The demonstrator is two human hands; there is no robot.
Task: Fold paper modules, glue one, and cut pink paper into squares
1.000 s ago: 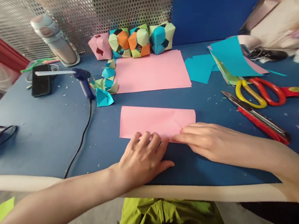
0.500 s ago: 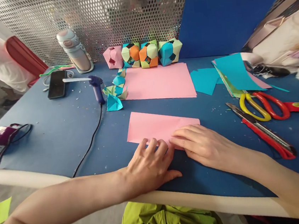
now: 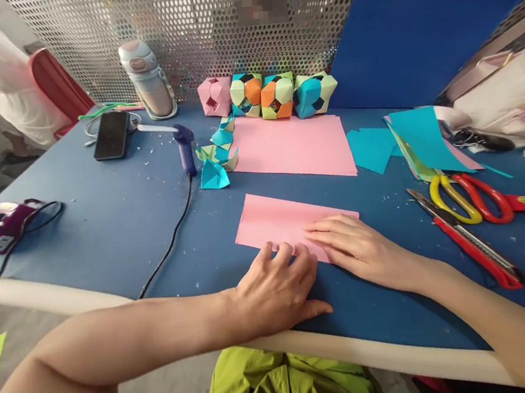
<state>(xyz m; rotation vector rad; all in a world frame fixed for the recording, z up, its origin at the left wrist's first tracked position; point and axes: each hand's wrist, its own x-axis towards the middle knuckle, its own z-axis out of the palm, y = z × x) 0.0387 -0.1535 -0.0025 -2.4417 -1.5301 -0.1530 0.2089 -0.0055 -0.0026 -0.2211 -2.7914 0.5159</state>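
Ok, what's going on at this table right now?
A person is working an oblong pink paper piece on the blue table. The bare left hand has its curled fingers at the near edge; the bare right hand lies across the right part. Beyond it are larger rectangular pink paper sheets, with four boxy multicoloured paper shapes in a row behind. A long red-and-black cutter knife lies to the right, untouched.

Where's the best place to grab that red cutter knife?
Probably the red handle of the cutter knife, from the near right side, with the right hand: it lies flat, handle end towards the person, narrow metal tip pointing away.
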